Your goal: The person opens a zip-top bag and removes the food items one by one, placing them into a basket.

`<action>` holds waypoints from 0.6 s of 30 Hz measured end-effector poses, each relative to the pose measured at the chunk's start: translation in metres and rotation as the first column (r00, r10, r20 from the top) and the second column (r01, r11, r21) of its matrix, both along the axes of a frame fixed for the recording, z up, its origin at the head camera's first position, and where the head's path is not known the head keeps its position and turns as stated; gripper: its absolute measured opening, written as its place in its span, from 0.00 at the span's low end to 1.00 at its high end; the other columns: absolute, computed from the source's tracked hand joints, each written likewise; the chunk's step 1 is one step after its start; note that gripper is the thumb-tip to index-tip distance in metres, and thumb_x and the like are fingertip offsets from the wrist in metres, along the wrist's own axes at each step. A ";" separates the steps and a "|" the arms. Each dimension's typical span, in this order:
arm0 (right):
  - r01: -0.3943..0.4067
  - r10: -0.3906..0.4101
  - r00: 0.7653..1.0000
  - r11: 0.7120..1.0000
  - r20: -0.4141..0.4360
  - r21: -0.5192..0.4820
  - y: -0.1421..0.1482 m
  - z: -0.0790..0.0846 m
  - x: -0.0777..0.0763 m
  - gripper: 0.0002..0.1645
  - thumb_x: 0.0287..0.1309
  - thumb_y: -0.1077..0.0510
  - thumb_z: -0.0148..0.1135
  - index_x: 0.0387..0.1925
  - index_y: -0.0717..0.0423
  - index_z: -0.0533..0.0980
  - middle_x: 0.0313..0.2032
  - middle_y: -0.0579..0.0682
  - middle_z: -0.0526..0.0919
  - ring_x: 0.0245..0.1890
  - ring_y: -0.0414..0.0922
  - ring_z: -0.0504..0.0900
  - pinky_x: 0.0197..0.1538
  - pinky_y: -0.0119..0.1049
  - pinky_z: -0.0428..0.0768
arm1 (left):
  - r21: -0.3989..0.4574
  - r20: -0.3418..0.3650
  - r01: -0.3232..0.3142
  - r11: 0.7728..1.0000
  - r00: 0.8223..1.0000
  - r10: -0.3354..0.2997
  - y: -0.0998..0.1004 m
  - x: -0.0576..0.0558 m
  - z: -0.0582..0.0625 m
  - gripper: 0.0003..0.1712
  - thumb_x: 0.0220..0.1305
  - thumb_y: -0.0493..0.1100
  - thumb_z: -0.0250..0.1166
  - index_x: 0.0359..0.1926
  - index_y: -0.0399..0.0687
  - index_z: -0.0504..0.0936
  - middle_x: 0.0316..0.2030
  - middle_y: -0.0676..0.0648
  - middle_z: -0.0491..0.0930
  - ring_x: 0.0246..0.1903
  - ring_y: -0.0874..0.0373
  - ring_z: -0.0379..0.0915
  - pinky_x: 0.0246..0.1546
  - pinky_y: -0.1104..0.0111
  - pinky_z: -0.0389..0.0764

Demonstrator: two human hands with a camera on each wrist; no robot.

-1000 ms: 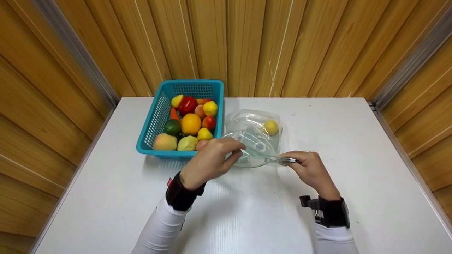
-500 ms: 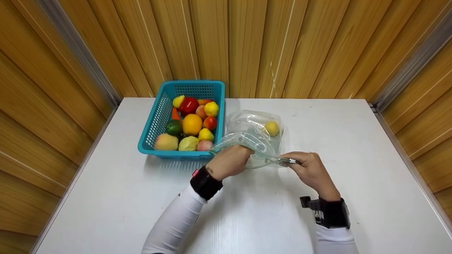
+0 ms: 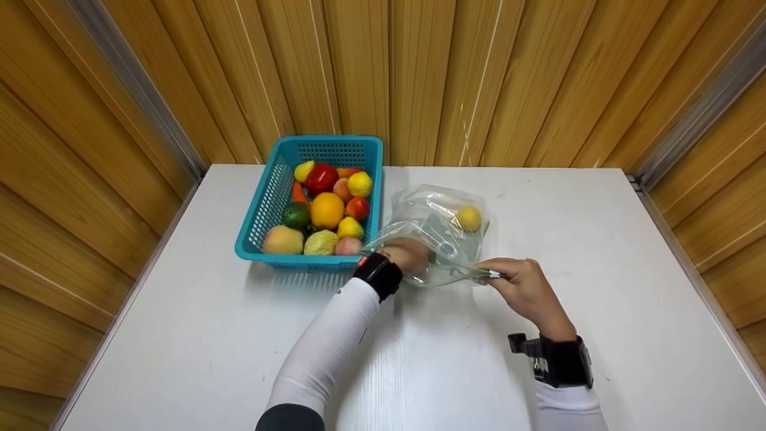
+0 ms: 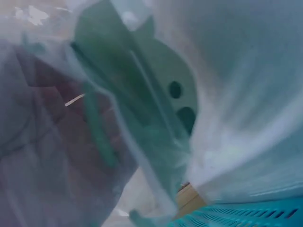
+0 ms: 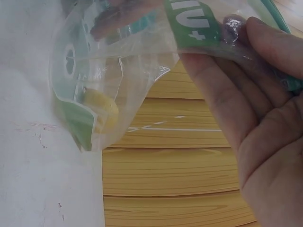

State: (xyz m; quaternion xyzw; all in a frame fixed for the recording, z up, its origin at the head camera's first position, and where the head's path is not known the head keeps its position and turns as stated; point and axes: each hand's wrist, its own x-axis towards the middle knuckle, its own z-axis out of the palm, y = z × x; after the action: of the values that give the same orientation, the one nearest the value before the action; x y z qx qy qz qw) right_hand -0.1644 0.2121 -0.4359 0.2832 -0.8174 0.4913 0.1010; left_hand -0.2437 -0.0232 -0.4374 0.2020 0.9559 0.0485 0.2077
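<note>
A clear plastic bag (image 3: 440, 197) with green print lies on the white table, its mouth towards me. One lemon (image 3: 468, 218) rests inside at the far right, also visible through the film in the right wrist view. My left hand (image 3: 408, 256) reaches into the mouth up to the wrist. Through the plastic, its fingers (image 5: 125, 21) look extended, with nothing seen between them. My right hand (image 3: 519, 286) pinches the right edge of the mouth between thumb and fingers. Blurred film and green print fill much of the left wrist view.
Left of the bag, a teal basket (image 3: 250, 227) holds several fruits and vegetables, including an orange (image 3: 327, 210), a red pepper (image 3: 322, 179) and a peach (image 3: 283, 240). Its right wall stands close beside the bag. Wood-patterned panels (image 3: 419, 84) enclose the table's back and sides.
My left hand has moved right and forward from the near left side of the bag's mouth to inside it. The right hand keeps its grip in place. The bag has shifted slightly right.
</note>
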 end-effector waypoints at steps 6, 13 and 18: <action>-0.006 0.006 1.000 1.000 -0.003 0.009 0.001 -0.001 0.001 0.17 0.49 0.82 0.68 0.38 0.65 0.88 0.36 0.59 0.90 0.33 0.32 0.85 0.38 0.19 0.80 | 0.024 0.040 -0.062 0.998 0.997 0.061 0.010 -0.008 -0.010 0.21 0.64 0.43 0.70 0.56 0.43 0.83 0.57 0.41 0.82 0.55 0.47 0.79 0.56 0.58 0.80; -0.004 0.004 1.000 1.000 -0.014 -0.003 0.002 -0.001 0.001 0.16 0.49 0.82 0.68 0.38 0.66 0.88 0.37 0.59 0.90 0.35 0.30 0.84 0.39 0.18 0.80 | -0.030 -0.108 -0.084 0.996 0.991 0.080 0.020 -0.013 -0.026 0.18 0.72 0.41 0.57 0.57 0.40 0.84 0.56 0.37 0.83 0.55 0.42 0.80 0.54 0.56 0.83; 0.020 -0.020 1.000 1.000 -0.005 0.001 0.002 0.001 0.001 0.16 0.50 0.82 0.67 0.37 0.66 0.88 0.37 0.59 0.90 0.37 0.30 0.85 0.40 0.18 0.80 | -0.100 -0.169 -0.074 0.992 0.984 0.057 0.025 -0.013 -0.027 0.17 0.74 0.43 0.54 0.50 0.43 0.87 0.49 0.41 0.87 0.48 0.45 0.84 0.45 0.56 0.86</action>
State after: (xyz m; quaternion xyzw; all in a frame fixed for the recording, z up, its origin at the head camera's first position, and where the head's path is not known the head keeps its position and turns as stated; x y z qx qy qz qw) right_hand -0.1630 0.2136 -0.4352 0.2761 -0.8203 0.4891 0.1077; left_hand -0.2570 0.0020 -0.4649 0.1625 0.9772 -0.0123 0.1363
